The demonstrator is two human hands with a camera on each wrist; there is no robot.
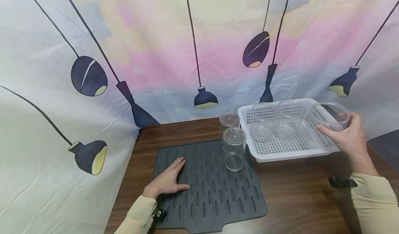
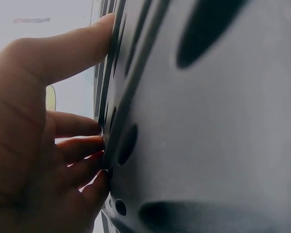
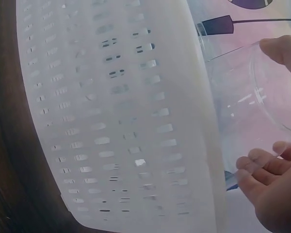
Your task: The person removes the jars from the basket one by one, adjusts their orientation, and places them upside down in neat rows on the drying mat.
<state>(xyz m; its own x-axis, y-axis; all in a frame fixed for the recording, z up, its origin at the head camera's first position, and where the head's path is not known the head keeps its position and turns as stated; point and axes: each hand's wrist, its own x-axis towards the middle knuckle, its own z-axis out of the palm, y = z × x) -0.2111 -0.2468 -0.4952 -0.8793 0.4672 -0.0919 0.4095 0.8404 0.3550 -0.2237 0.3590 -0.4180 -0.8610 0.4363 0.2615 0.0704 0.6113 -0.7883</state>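
My right hand (image 1: 350,133) grips a wide-rimmed clear glass (image 1: 327,114) by its sides, thumb on one side and fingers on the other. That glass stands mouth up at the right end of a white perforated basket (image 1: 283,156), whose wall hides its lower part in the right wrist view. Two more clear glasses, a left one (image 1: 263,114) and a middle one (image 1: 291,114), are inside the basket. My left hand (image 1: 168,180) rests with spread fingers on a dark grey drying mat (image 1: 212,192). On the mat's far right corner, a front tumbler (image 1: 234,150) and a rear tumbler (image 1: 229,119) stand upside down.
The mat and basket are on a brown wooden table (image 1: 296,199), the basket right of the mat. A cloth (image 1: 168,53) printed with hanging lamps rises behind the table's back edge and along its left side. The front tumbler stands close beside the basket's left wall.
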